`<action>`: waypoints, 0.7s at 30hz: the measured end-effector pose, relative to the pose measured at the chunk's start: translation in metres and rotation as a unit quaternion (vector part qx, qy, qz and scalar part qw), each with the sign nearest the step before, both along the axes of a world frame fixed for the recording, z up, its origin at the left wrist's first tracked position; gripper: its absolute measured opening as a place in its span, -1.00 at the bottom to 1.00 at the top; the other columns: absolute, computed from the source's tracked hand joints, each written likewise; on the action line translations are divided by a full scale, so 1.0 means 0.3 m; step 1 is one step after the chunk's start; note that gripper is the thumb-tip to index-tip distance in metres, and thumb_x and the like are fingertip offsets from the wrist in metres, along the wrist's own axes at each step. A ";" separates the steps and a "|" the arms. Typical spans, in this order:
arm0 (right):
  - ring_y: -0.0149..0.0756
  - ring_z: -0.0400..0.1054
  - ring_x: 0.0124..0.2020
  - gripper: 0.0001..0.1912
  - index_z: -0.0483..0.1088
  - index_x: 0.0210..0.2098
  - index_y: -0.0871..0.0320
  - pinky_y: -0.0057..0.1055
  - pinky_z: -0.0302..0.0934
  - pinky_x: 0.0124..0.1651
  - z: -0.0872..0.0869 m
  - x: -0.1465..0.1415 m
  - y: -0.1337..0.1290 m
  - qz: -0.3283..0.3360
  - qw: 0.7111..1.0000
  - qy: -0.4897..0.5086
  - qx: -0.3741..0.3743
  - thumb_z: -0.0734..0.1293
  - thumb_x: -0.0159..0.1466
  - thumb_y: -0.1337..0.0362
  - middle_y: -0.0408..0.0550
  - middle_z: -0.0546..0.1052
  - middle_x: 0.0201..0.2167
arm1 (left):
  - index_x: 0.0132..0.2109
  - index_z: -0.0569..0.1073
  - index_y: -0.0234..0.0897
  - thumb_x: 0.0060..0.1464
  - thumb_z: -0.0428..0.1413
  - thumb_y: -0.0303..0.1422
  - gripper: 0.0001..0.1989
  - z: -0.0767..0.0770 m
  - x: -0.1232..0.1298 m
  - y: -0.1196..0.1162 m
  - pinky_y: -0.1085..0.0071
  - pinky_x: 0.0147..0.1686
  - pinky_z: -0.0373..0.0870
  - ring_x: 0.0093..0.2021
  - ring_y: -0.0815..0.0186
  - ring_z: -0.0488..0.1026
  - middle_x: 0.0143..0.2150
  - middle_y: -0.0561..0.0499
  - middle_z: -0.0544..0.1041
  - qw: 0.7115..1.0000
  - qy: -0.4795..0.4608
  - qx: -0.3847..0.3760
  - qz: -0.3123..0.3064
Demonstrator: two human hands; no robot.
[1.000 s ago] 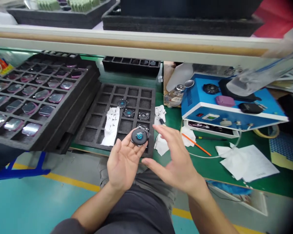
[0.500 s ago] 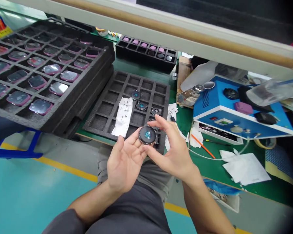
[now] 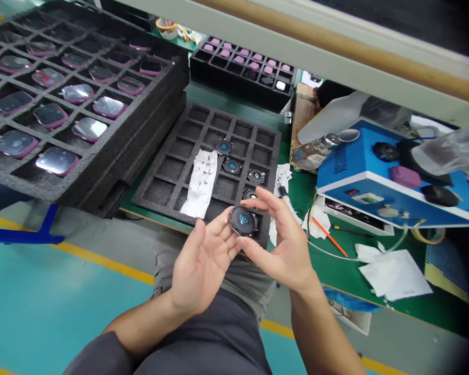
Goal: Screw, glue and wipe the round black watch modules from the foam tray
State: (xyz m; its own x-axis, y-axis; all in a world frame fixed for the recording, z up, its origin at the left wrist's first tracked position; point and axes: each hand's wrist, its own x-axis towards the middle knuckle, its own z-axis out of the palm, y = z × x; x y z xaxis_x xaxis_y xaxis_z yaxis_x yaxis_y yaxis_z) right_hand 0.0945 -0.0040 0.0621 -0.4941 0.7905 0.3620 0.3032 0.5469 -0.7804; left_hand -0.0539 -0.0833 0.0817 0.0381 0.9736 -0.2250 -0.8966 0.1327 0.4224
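A round black watch case (image 3: 244, 221) with a blue mark on its face is held at the near edge of a foam tray (image 3: 162, 190). My right hand (image 3: 283, 239) grips the case by its rim, thumb on the near side and fingers on the far side. Palm up beneath it, my left hand (image 3: 205, 260) lies open, its fingertips at the left edge of the case. In the tray sit similar round cases (image 3: 232, 165), several of them in its right half. A strip of white paper (image 3: 200, 187) bearing several small dark bits lies across the tray.
Stacked foam trays (image 3: 101, 161) of purple-edged square watches stand at the left. A black tray (image 3: 234, 91) with purple pieces is at the back. On the right are a blue machine (image 3: 375, 192), an orange stick (image 3: 330, 237) and white paper sheets (image 3: 394, 273). A beam (image 3: 336, 57) crosses above.
The view has shifted slightly. The watch case has tilted a little in my right hand and lies nearer that hand, with more of my left fingers uncovered.
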 end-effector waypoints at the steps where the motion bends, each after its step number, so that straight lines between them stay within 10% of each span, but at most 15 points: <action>1: -0.04 0.42 0.16 -0.15 0.12 0.41 0.00 0.09 0.32 0.26 -0.004 0.002 0.000 0.001 1.000 0.005 0.004 0.47 0.19 0.33 0.06 0.52 0.11 | 0.26 0.48 -0.32 0.39 -0.13 0.03 -0.38 -0.004 0.002 0.000 0.06 0.43 0.12 0.47 -0.02 0.21 0.37 -0.20 0.44 1.000 0.005 0.005 0.000; 21: 0.04 0.35 0.12 -0.02 0.14 0.41 0.03 0.18 0.37 0.13 -0.054 0.024 -0.001 -0.018 0.981 0.036 0.188 0.53 0.08 0.44 0.09 0.56 0.06 | 0.32 0.45 -0.22 0.38 -0.14 0.09 -0.35 -0.081 0.049 -0.017 0.02 0.47 0.07 0.46 -0.03 0.23 0.40 -0.13 0.41 0.983 0.149 0.099 0.044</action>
State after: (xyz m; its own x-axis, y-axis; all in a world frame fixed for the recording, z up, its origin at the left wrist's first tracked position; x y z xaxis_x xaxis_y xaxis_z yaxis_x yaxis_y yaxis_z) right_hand 0.1018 -0.0044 0.0460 -0.4308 0.6107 0.6644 0.2780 0.7902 -0.5461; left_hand -0.0391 -0.0884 0.0574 -0.0869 0.9960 -0.0194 -0.7332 -0.0508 0.6781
